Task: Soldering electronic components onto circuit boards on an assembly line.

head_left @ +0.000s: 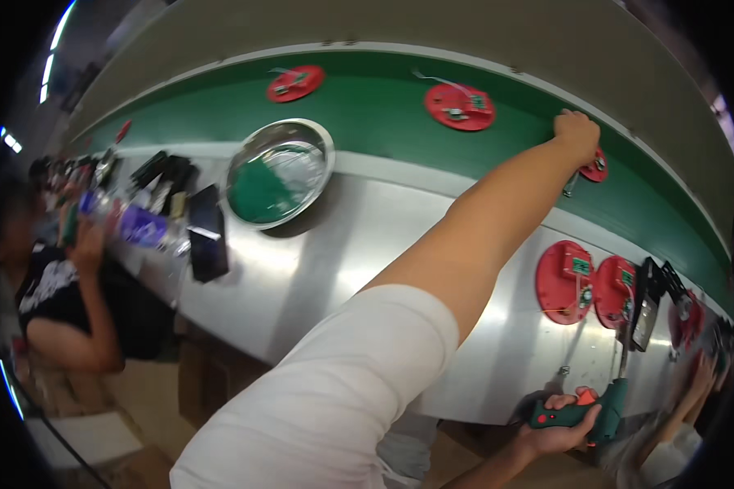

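in the head view, the left hand [577, 134] reaches across the bench [416, 253] to the green belt [367, 122] along its back, the bare forearm and white sleeve [342, 379] crossing the middle. its fingers are curled at a red disc [600, 172] on the belt, partly hidden by the hand; i cannot tell whether they pinch it. the right hand [567, 424], at lower right, is wrapped around a green power tool [610, 411] with an orange trigger, its shaft pointing up toward the bench.

just beyond the tool, two more discs lie side by side on the bench, the left red plate [552, 281] and the right red plate [607, 285], each bearing a green circuit board. black parts [647, 310] lie just beside them. farther left, a middle red disc [444, 106] and a left red disc [306, 80] rest well apart on the belt. a steel bowl [324, 171] stands near a black case [210, 248], and a co-worker [90, 314] is at the left.
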Tool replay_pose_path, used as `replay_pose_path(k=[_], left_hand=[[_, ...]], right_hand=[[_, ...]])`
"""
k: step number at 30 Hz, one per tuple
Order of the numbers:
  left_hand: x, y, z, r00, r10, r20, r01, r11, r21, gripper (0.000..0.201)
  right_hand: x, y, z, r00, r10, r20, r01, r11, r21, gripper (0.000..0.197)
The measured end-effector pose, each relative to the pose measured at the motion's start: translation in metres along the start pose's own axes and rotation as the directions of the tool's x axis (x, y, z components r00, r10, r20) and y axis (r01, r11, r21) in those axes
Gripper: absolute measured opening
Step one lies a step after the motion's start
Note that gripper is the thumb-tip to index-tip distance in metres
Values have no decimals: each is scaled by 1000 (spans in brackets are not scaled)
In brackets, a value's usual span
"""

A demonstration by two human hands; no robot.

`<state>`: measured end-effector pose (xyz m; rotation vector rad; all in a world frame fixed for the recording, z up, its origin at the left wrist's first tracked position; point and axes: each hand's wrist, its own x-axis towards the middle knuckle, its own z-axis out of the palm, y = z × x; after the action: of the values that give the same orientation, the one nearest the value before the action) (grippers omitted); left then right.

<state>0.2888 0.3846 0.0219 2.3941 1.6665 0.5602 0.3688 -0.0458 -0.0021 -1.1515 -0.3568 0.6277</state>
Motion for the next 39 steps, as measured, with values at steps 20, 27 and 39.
replay_pose_path(k=[20, 27, 39], left_hand=[[-385, -151, -129, 924, 354, -145, -373, 918, -137, 22], [-400, -164, -152, 960, 265, -94, -281, 915, -290, 28], [-402, -167, -171, 964, 267, 2, -241, 873, -424, 28]], right_hand=[[-25, 0, 17, 967, -245, 68, 249, 967, -46, 35], [-5, 14, 11, 914, -363, 183, 382, 921, -80, 39], [9, 17, 5, 934, -325, 150, 341, 935, -97, 37]])
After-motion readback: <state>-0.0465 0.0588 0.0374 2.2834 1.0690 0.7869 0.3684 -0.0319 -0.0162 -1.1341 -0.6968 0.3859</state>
